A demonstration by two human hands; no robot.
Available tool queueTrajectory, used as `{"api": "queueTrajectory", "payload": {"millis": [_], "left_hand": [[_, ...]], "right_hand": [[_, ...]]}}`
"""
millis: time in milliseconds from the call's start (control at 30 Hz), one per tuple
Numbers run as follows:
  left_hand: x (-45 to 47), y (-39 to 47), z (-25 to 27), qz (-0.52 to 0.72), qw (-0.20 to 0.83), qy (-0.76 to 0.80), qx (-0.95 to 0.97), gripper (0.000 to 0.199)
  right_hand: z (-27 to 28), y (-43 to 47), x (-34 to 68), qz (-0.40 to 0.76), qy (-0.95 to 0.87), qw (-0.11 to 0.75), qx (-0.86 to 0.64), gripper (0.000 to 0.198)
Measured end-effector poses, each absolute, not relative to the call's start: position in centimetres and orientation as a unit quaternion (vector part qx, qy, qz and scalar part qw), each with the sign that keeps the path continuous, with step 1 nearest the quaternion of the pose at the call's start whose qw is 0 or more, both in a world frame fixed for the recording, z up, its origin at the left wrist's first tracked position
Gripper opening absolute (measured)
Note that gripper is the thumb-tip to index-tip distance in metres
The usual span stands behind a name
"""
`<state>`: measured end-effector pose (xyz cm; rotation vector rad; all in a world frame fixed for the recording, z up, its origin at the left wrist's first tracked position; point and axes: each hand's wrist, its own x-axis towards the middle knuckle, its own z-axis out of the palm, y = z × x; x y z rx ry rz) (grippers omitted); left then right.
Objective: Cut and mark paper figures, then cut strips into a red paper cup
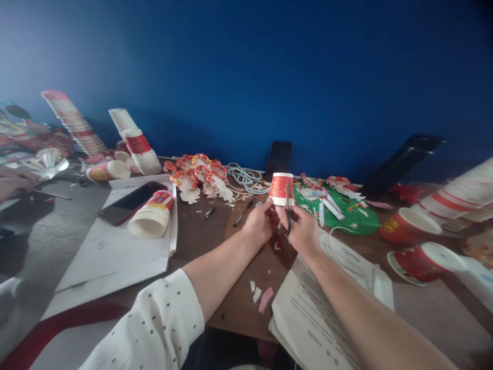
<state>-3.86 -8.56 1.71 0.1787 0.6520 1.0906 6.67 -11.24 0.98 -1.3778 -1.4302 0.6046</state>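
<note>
A red and white paper cup (pixel 279 188) is held upside down in front of me above the brown table. My left hand (pixel 262 222) is closed around its lower left side. In my right hand (pixel 302 229) is a pair of scissors (pixel 287 208), its fingers wrapped around the handles. The blades point up and lie against the right part of the cup; whether they are cutting into it I cannot tell. Small paper scraps (pixel 256 294) and a pink piece (pixel 265 299) lie on the table below my wrists.
Behind are a heap of cut cups (pixel 202 174), a coiled cable (pixel 244 177) and a phone (pixel 280 154) against the blue wall. Right: a green mat (pixel 346 218) with scraps, papers (pixel 308 308), stacked cups (pixel 458 190). Left: a phone (pixel 133 202), cups (pixel 152 218), another person's hand (pixel 15 182).
</note>
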Motion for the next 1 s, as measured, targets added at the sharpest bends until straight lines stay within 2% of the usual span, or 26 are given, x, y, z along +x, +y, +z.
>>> {"api": "queueTrajectory", "payload": {"millis": [300,800,1000], "left_hand": [[-3.9,-8.5,1.7,0.519,0.795,0.303,0.086,0.02],[-4.0,-8.5,1.6,0.491,0.792,0.338,0.136,0.026],[-4.0,-8.5,1.5,0.496,0.788,0.334,0.147,0.026]], "right_hand": [[1.3,-11.4,6.5,0.259,-0.584,0.515,-0.571,0.042],[2.7,-12.2,5.5,0.357,-0.501,0.541,-0.574,0.046],[3.1,-12.5,5.5,0.351,-0.51,0.534,-0.576,0.047]]}}
